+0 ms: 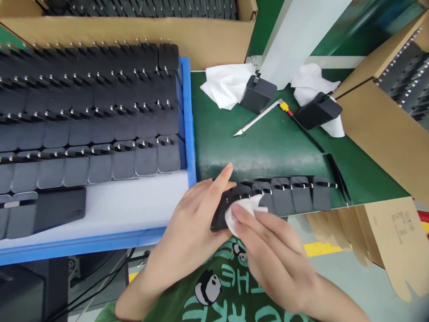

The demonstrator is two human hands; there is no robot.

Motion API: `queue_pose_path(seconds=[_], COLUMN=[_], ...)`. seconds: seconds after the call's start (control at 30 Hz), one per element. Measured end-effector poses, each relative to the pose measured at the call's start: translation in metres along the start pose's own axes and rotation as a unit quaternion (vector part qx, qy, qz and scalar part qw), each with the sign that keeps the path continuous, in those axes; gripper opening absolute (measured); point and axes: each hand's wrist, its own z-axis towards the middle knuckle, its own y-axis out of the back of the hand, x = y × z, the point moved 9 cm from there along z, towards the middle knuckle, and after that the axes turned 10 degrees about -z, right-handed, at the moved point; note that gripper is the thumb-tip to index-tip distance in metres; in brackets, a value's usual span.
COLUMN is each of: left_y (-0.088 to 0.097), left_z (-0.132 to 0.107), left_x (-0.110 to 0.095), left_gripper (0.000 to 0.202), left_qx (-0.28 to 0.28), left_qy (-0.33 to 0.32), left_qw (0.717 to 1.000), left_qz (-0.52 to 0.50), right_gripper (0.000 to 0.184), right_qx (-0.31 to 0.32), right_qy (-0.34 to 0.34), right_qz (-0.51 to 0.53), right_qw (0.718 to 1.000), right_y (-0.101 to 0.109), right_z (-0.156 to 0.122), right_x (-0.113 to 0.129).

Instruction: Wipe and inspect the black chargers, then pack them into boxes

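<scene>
At the table's front edge, my left hand (197, 210) is closed around a black plug-in power adapter (219, 213), its index finger stretched out above it. Pinched in the fingers of my right hand (273, 250) is a white wiping cloth (243, 210), pressed against that adapter's face. To the right of it stands a row of several similar black adapters (281, 197) with metal prongs, side by side along the edge. The cloth and fingers hide part of the held adapter and the near end of the row.
A blue tray (189, 129) on the left holds rows of black adapters. Cardboard boxes (214, 40) stand behind and at right. On the green mat lie a craft knife (256, 118), black tweezers (338, 179), white cloths (228, 82) and two loose adapters (258, 94) beside a white post (298, 36).
</scene>
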Motion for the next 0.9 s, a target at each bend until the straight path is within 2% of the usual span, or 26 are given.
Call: queue_pose_path(seconds=[0.1, 0.2, 0.27, 0.37, 0.43, 0.57, 0.63, 0.7, 0.77, 0.83, 0.9], left_y=[0.0, -0.001, -0.001, 0.0, 0.001, 0.0, 0.0, 0.0, 0.001, 0.0, 0.0], left_z=[0.0, -0.001, -0.001, -0.001, 0.0, 0.0, 0.0, -0.001, -0.001, 0.0, 0.0], left_x=[0.001, 0.002, 0.002, 0.0, -0.001, 0.002, 0.002, 0.002, 0.002, 0.002, 0.003], left_gripper=[0.088, 0.091, 0.09, 0.086, 0.086, 0.094, 0.095, 0.093, 0.091, 0.088, 0.086], left_qx=[-0.001, 0.0, 0.003, -0.001, -0.003, 0.003, 0.005, 0.004, -0.001, 0.0, 0.002], left_qy=[0.001, 0.004, 0.002, -0.006, -0.009, 0.005, 0.007, 0.003, 0.001, 0.002, 0.004], left_qw=[1.0, 1.0, 1.0, 1.0, 1.0, 1.0, 1.0, 1.0, 1.0, 1.0, 1.0], left_qz=[0.004, 0.005, 0.004, 0.006, 0.008, 0.013, 0.014, 0.013, 0.013, 0.016, 0.018], right_gripper=[0.03, 0.032, 0.033, 0.035, 0.034, 0.03, 0.03, 0.029, 0.026, 0.024, 0.026], right_qx=[-0.001, 0.082, 0.106, 0.045, 0.015, 0.052, 0.059, 0.035, 0.024, 0.067, 0.13], right_qy=[-0.005, 0.036, 0.03, 0.002, 0.008, 0.061, 0.048, 0.018, 0.023, 0.036, -0.003], right_qz=[-0.016, 0.03, 0.055, 0.043, 0.011, -0.014, 0.004, 0.007, 0.0, 0.035, 0.083], right_qw=[1.0, 0.996, 0.992, 0.998, 1.0, 0.997, 0.997, 0.999, 0.999, 0.996, 0.988], right_y=[-0.006, -0.007, -0.004, -0.001, -0.003, -0.013, -0.013, -0.008, -0.002, 0.003, 0.008], right_z=[-0.002, -0.01, -0.011, -0.005, -0.002, -0.003, -0.001, 0.002, 0.003, 0.001, -0.001], right_x=[0.003, 0.01, 0.008, 0.001, 0.002, 0.01, 0.008, 0.003, 0.003, 0.002, -0.012])
